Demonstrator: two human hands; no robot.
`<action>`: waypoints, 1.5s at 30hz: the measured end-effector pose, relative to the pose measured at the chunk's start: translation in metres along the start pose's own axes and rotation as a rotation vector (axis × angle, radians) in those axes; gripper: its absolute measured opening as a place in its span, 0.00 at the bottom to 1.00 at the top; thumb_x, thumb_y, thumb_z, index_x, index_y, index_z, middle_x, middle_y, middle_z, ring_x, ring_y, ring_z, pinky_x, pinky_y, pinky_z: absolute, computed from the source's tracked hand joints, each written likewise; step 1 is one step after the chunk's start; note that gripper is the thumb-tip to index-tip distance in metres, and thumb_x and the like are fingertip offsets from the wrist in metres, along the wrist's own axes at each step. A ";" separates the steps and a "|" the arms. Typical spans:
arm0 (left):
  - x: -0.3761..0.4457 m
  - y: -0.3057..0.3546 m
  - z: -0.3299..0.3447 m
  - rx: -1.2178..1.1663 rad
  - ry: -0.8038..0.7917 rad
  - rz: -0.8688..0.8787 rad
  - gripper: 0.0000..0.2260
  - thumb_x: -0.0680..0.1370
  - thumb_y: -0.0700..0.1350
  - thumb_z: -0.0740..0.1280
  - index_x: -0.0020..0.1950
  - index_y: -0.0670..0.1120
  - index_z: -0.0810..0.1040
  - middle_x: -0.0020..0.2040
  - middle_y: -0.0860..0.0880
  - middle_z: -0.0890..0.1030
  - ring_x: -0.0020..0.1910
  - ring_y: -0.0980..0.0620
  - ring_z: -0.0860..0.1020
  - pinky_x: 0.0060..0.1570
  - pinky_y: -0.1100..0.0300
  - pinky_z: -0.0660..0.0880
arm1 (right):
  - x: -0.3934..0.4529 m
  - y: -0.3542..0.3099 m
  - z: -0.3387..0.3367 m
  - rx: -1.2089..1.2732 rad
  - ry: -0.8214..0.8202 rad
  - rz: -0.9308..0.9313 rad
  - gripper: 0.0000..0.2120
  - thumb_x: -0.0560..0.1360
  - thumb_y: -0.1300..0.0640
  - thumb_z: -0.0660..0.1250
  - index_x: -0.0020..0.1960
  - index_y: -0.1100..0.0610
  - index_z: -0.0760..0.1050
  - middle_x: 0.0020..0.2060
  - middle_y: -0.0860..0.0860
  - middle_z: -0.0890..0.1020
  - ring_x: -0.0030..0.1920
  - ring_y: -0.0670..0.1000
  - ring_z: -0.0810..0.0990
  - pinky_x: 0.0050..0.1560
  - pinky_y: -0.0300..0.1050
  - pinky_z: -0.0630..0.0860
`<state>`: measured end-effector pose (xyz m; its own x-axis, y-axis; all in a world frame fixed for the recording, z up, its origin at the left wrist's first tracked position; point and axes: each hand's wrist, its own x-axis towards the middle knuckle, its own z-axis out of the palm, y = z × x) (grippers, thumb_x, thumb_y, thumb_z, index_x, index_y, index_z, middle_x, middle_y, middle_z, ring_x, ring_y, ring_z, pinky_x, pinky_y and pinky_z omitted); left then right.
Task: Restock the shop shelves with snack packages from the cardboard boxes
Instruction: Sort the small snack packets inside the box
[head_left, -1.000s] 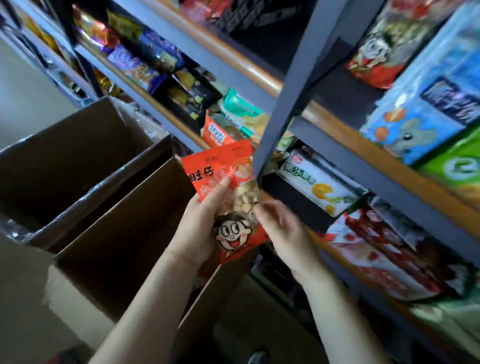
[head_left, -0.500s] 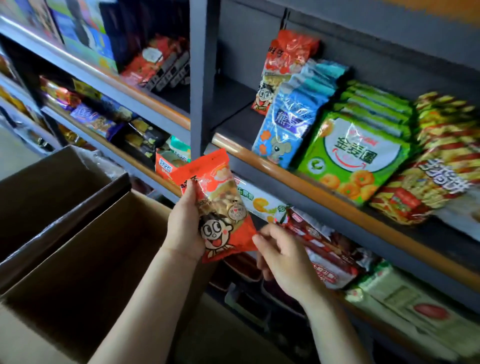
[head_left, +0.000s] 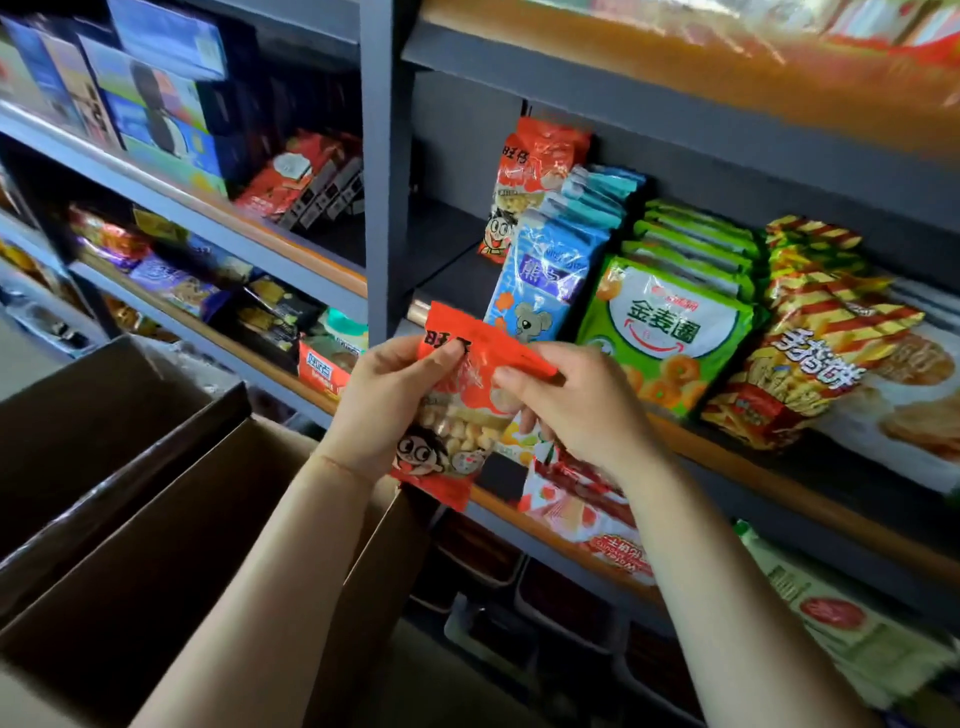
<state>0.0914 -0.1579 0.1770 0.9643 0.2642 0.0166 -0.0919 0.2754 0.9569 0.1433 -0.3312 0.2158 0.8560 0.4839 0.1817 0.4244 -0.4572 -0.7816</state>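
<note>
Since the frame 0.5 s ago, the right hand (head_left: 569, 402) has come up from below the red snack packet (head_left: 467, 395) and now pinches its top right edge, and the packet has risen to the level of the middle shelf's orange front edge (head_left: 727, 457). Left hand (head_left: 387, 402) grips the packet's left side, thumb pressed on the printed top corner, fingers curled behind it. So both hands hold 1 packet, upright and tilted slightly right, in front of the grey shelf upright (head_left: 384, 171) and just near of the shelf. On that shelf, at its far left, a matching red packet (head_left: 524, 182) stands against the back wall; right of it runs a row of blue mouse-print packets (head_left: 550, 260), then green ring-snack packets (head_left: 670, 322), then red-and-yellow striped packets (head_left: 810, 338). Below the hands, 2 open cardboard boxes (head_left: 156, 519) sit at the left, their insides dark. Left bay shelves (head_left: 171, 192) carry blue cartons and dark packs. Lower right shelf holds more packets, blurred.
</note>
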 end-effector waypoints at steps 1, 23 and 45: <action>0.004 -0.003 -0.003 0.021 0.052 0.023 0.07 0.79 0.44 0.70 0.52 0.41 0.83 0.49 0.40 0.86 0.46 0.43 0.86 0.50 0.51 0.82 | 0.007 -0.001 0.004 -0.033 0.023 0.002 0.08 0.77 0.55 0.69 0.40 0.52 0.81 0.28 0.46 0.83 0.27 0.46 0.80 0.30 0.41 0.74; 0.097 -0.025 -0.009 0.581 0.032 0.483 0.25 0.77 0.44 0.67 0.75 0.46 0.71 0.72 0.48 0.71 0.70 0.52 0.69 0.67 0.64 0.65 | 0.199 -0.044 -0.009 0.140 0.345 0.157 0.11 0.74 0.74 0.68 0.52 0.62 0.76 0.37 0.55 0.81 0.29 0.47 0.82 0.39 0.43 0.84; 0.160 -0.075 0.005 0.872 0.119 0.701 0.28 0.72 0.72 0.61 0.52 0.52 0.87 0.47 0.55 0.86 0.48 0.51 0.78 0.72 0.53 0.51 | 0.289 0.014 -0.064 -0.322 0.491 0.293 0.18 0.69 0.62 0.78 0.57 0.61 0.79 0.52 0.55 0.83 0.52 0.51 0.82 0.56 0.43 0.78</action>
<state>0.2536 -0.1409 0.1092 0.7338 0.2064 0.6473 -0.3543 -0.6966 0.6238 0.4155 -0.2455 0.2955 0.9524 -0.0566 0.2995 0.1552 -0.7557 -0.6362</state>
